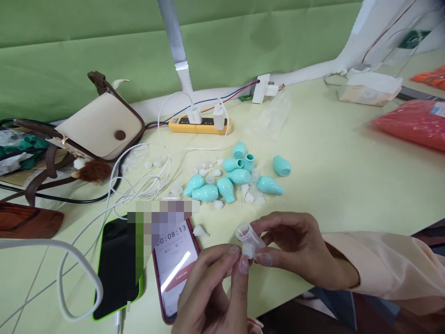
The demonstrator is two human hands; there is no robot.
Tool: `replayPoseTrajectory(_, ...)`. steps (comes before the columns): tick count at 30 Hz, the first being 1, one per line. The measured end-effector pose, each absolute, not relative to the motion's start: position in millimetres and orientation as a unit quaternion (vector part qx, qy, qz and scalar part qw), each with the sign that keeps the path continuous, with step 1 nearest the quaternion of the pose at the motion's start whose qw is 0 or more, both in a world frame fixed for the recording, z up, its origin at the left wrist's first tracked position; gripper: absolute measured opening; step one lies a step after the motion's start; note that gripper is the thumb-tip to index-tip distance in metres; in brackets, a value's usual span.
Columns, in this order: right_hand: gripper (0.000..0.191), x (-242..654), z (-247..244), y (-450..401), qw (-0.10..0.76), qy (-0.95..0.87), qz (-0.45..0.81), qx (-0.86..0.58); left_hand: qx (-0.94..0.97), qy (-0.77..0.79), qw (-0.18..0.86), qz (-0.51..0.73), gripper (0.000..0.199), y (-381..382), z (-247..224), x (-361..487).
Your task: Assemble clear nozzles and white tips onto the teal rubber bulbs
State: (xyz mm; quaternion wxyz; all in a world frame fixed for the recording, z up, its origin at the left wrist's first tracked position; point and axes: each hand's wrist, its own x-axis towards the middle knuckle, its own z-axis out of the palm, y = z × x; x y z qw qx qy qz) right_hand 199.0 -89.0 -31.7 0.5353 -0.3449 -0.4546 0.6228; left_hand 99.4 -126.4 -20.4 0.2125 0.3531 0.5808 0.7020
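Observation:
Over the table's front part, my right hand (295, 250) grips a small translucent plastic tube-shaped piece (251, 237) between thumb and fingers, its round open end facing up and left. From the lower left, my left hand (219, 287) is closed in a pinch at the white lower side of that same piece. Beyond my hands lies a loose group of glossy turquoise vase-shaped pieces (205, 193), some on their sides. Small white plastic bits (249, 197) are scattered among them. One white cone-shaped bit (200, 231) lies apart, by the phone.
A phone showing a timer (174, 260) and a green-edged dark phone (118, 269) lie at left. White cables (135, 171) loop near a cream bag (104, 123). A yellow power strip (200, 126) is behind the pieces; a red plastic package (413, 123) is at right.

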Motion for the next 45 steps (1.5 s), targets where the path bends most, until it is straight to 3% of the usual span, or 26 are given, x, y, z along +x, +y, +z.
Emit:
replayPoseTrajectory(9,0.041,200.5,-33.0,-91.1,0.543,-0.48,0.608,-0.323,0.371,0.594,0.204,0.685,0.005,-129.0,-20.0,100.3)
replayPoseTrajectory(14,0.036,202.2,-33.0,-89.6,0.543,-0.482,0.603,-0.331,0.375,0.599,0.188,0.682,0.007,-129.2,-19.4,102.5)
replayPoseTrajectory(20,0.045,208.4,-32.5,-90.0,0.494,-0.524,0.652,-0.238,0.356,0.484,0.355,0.716,0.019,-123.4,-25.7,88.0)
replayPoseTrajectory(23,0.048,210.8,-32.9,-90.2,0.476,-0.541,0.659,-0.218,0.396,0.481,0.361,0.694,0.038,-121.2,-29.5,86.4)
replayPoseTrajectory(27,0.047,212.2,-31.8,-87.3,0.479,-0.561,0.636,-0.226,0.382,0.527,0.313,0.692,0.018,-126.3,-28.6,98.4)
replayPoseTrajectory(32,0.052,214.0,-29.9,-84.2,0.47,-0.619,0.589,-0.22,0.373,0.553,0.304,0.68,0.022,-136.9,-22.8,106.8)
replayPoseTrajectory(36,0.048,211.2,-29.5,-88.2,0.46,-0.574,0.642,-0.217,0.325,0.508,0.434,0.669,0.025,-140.2,-18.5,104.4)
replayPoseTrajectory(39,0.034,206.2,-28.7,-91.5,0.442,-0.473,0.732,-0.213,0.267,0.438,0.578,0.634,0.05,-137.7,-18.7,97.6)
replayPoseTrajectory(41,0.027,203.5,-27.8,-91.6,0.424,-0.401,0.783,-0.217,0.259,0.412,0.619,0.616,0.056,-134.6,-20.6,92.2)
replayPoseTrajectory(45,0.033,202.1,-25.8,-88.4,0.408,-0.314,0.83,-0.215,0.253,0.39,0.661,0.588,0.063,-131.0,-24.9,87.4)
